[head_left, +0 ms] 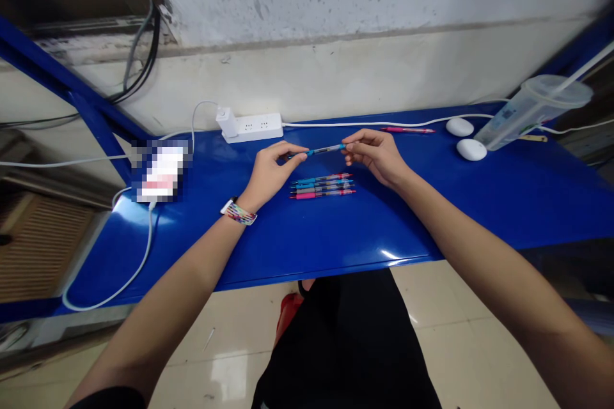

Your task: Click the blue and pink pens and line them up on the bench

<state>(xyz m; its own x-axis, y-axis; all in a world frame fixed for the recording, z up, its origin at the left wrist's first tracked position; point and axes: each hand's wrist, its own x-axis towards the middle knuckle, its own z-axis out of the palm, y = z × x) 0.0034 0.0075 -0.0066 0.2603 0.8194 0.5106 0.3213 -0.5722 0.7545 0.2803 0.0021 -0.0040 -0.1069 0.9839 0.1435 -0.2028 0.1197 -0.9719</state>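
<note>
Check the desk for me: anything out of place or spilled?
One pink pen lies apart beside the white cable at the back, away from the row of pens. No spill shows.

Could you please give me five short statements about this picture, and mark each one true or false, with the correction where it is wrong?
1. The left hand and the right hand hold one blue-ended pen between them. True.
2. The group of pens nearest to the hands stands upright in a cup. False: these pens lie flat on the blue table.
3. A white power strip lies at the wall side of the table. True.
4. The colourful band is on the right wrist. False: it is on the left wrist.
5. A separate red pen lies beyond the right hand. True.
</note>
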